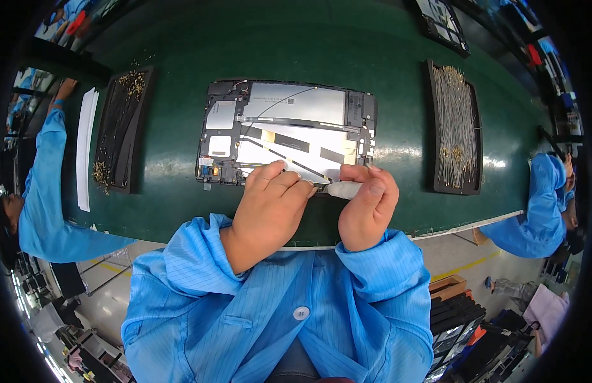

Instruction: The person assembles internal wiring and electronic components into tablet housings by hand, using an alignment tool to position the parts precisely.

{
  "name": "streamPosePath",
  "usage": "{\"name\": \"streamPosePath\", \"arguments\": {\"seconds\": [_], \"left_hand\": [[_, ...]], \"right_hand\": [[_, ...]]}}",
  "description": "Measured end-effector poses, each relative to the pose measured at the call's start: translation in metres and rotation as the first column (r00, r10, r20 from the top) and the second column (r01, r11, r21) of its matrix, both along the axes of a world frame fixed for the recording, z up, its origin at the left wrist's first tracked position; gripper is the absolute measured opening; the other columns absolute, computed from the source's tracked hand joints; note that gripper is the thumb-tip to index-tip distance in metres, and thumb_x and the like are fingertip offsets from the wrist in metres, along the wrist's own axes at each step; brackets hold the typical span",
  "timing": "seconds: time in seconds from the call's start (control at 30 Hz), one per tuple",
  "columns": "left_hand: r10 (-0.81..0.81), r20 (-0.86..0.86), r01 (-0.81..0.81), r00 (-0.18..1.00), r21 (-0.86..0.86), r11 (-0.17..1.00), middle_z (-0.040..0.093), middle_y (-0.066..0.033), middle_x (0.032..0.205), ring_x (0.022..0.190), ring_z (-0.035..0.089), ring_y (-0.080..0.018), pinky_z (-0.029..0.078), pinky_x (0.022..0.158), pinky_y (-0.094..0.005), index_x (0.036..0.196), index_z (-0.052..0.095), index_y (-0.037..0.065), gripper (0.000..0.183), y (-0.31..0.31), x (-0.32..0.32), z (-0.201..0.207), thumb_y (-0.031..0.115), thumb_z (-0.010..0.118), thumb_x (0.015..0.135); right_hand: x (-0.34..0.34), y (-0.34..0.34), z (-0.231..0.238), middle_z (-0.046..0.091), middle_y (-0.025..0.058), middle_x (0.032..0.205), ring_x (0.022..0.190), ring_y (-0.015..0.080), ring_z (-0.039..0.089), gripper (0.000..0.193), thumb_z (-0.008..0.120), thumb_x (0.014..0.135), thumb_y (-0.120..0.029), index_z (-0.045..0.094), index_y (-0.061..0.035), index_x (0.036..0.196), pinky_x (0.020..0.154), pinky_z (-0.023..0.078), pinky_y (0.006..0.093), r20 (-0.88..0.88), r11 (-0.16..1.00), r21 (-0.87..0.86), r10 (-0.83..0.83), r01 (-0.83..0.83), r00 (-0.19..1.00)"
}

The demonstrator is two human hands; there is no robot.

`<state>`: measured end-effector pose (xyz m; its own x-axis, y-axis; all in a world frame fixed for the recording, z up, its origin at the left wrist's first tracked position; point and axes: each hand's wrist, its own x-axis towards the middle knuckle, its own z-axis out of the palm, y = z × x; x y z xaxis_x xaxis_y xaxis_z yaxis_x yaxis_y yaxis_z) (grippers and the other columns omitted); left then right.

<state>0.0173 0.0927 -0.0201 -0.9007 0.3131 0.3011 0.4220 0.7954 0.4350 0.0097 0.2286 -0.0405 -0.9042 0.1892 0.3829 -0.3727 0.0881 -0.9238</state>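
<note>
An opened tablet [289, 96] lies on the green table in front of me, its silver battery plates and dark circuit parts facing up. A thin black cable [252, 115] curves across its upper part, and a dark strip slants down towards my fingertips. My left hand [270, 207] rests over the near edge, fingers bent and pressed close together at the lower middle. Across from it, my right hand [371, 210] is closed, with a white sleeve-like piece [344, 189], perhaps a finger cot, pointing at the same spot. Whatever lies between the fingertips is hidden.
To the left stands a black tray [146, 96] of black cables with gold ends, beside a white strip [85, 150]. A second tray [478, 140] at right holds grey cables. Another device frame [443, 25] lies far right. People in blue sleeves [50, 153] sit on both sides.
</note>
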Motion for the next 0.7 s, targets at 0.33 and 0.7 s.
{"name": "streamPosePath", "arguments": {"seconds": [0.33,0.7], "left_hand": [[-0.021,0.073,0.022,0.997,-0.01,1.0,0.052,-0.0067,0.086,0.091,0.045,-0.0291,0.034,0.078,-0.0391,0.082,0.055,0.006,0.022,-0.006,0.001,0.004,0.005,0.054,0.061],[0.495,-0.001,-0.492,0.869,0.102,0.864,0.055,-0.0175,0.085,0.081,0.051,-0.0295,0.04,0.07,-0.0356,0.094,0.053,-0.001,0.026,-0.083,-0.052,0.027,0.017,0.05,0.076]], "right_hand": [[-0.017,-0.009,0.041,0.053,0.013,0.064,0.059,0.0298,0.051,0.014,0.052,0.073,-0.017,0.053,-0.0034,0.072,0.052,0.04,0.0368,0.052,0.814,0.536,0.233,-0.224,0.971],[-0.02,0.027,0.044,0.054,0.0072,0.077,0.061,0.0093,0.048,0.037,0.043,0.084,-0.027,0.041,-0.0015,0.11,0.055,0.042,0.0218,0.581,0.923,-0.378,0.18,0.067,0.794]]}}
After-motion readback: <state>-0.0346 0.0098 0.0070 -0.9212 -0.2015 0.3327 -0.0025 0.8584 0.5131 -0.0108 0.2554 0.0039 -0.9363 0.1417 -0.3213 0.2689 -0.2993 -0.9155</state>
